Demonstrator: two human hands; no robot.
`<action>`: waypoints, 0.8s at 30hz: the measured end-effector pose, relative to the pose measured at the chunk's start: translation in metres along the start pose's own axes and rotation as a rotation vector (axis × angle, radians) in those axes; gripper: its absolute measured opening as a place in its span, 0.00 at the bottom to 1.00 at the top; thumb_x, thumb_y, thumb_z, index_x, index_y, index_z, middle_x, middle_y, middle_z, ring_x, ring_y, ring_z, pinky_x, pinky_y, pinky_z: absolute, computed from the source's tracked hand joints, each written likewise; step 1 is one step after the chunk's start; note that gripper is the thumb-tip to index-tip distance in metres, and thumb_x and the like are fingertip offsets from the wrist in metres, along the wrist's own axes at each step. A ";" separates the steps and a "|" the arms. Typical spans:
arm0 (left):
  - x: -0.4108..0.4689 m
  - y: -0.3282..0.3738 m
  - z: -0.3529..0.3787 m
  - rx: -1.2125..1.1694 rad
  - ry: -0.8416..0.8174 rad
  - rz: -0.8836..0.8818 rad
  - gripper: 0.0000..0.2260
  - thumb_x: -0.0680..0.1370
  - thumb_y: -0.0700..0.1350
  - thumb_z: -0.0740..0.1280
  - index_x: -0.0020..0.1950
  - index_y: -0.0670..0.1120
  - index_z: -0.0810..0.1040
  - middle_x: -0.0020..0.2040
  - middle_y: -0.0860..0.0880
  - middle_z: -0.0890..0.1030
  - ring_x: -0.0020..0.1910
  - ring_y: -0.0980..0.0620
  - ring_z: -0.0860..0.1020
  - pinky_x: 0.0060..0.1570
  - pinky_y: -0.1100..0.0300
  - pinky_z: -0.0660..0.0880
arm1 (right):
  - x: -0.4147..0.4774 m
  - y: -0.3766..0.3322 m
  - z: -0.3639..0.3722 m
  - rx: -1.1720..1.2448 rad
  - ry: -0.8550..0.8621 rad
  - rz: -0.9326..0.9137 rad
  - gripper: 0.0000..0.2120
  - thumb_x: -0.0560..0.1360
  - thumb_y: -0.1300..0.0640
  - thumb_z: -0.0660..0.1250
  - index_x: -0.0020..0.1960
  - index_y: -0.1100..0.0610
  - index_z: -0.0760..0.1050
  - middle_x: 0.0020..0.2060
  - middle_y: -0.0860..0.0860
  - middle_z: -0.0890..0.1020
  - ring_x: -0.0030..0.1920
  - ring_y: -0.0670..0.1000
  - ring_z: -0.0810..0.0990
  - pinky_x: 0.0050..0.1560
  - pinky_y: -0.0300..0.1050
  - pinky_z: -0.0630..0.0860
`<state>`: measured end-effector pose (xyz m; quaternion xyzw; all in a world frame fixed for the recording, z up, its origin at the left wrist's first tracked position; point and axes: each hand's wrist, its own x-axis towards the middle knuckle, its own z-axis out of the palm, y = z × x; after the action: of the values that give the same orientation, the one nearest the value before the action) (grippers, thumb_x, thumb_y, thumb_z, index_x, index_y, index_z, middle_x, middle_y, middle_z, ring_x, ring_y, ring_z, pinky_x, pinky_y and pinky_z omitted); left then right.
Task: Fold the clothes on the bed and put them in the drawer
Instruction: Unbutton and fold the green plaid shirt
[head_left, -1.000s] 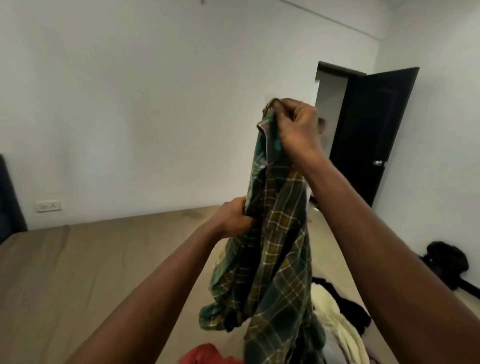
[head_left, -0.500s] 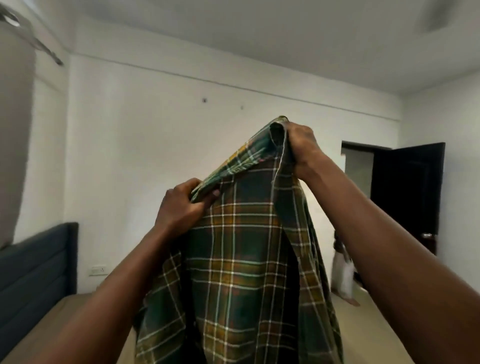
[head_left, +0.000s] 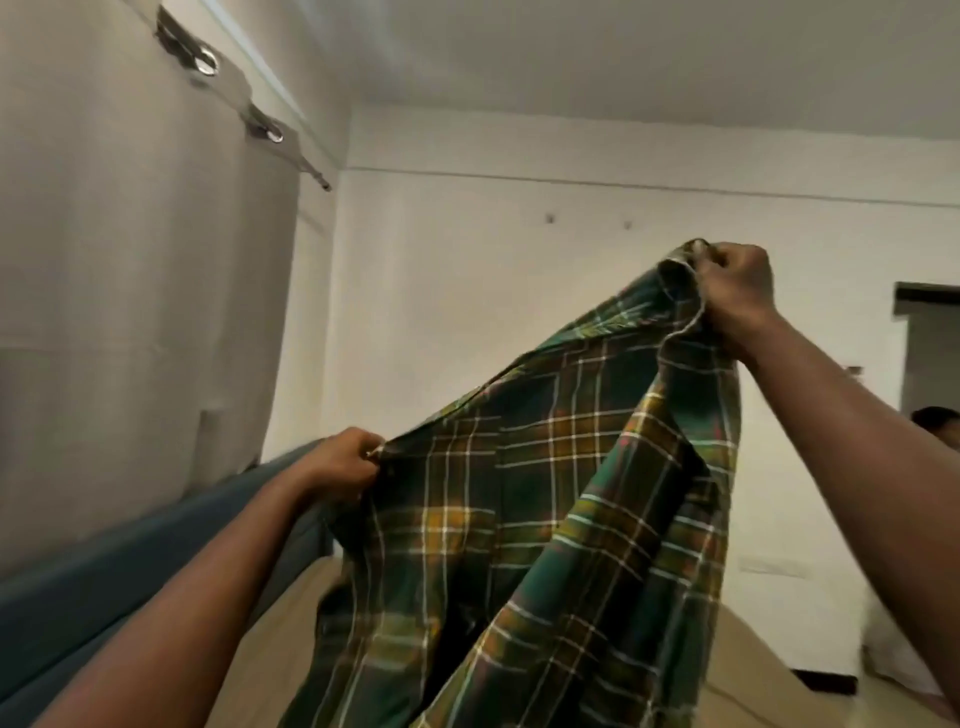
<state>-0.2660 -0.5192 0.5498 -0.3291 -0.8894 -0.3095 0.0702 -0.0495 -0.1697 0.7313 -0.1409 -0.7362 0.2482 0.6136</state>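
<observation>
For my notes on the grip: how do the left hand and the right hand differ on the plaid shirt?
The right hand is up high; the left hand is lower. The right hand grips bunched cloth; the left hand pinches an edge. Both hold the plaid shirt spread between them.

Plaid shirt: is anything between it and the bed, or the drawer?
Nothing visible. The left hand and right hand both grip the plaid shirt, which hangs over the bed. The drawer is out of view, so that path cannot be judged.
</observation>
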 end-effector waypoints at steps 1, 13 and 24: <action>-0.003 -0.001 -0.003 -0.027 0.040 -0.010 0.10 0.78 0.37 0.65 0.46 0.50 0.83 0.45 0.46 0.85 0.48 0.45 0.84 0.51 0.48 0.81 | -0.005 0.019 -0.002 -0.036 -0.027 0.057 0.19 0.82 0.49 0.64 0.43 0.63 0.81 0.41 0.62 0.82 0.44 0.57 0.80 0.44 0.51 0.70; 0.016 0.185 0.071 -0.245 -0.074 0.331 0.09 0.80 0.39 0.66 0.54 0.44 0.85 0.49 0.46 0.85 0.49 0.48 0.84 0.50 0.56 0.82 | -0.221 0.089 0.088 0.647 -0.952 0.164 0.32 0.72 0.50 0.79 0.71 0.47 0.70 0.61 0.49 0.82 0.61 0.51 0.82 0.61 0.58 0.80; -0.025 0.128 0.171 -0.531 -0.187 0.122 0.29 0.69 0.62 0.77 0.67 0.57 0.77 0.63 0.53 0.80 0.62 0.52 0.80 0.62 0.50 0.79 | -0.214 0.169 0.046 1.516 -0.828 0.683 0.22 0.79 0.47 0.68 0.67 0.58 0.72 0.65 0.64 0.73 0.69 0.67 0.71 0.71 0.68 0.67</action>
<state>-0.1524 -0.3549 0.4696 -0.4159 -0.7584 -0.4951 -0.0823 -0.0665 -0.1469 0.4567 0.1885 -0.4562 0.8609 0.1234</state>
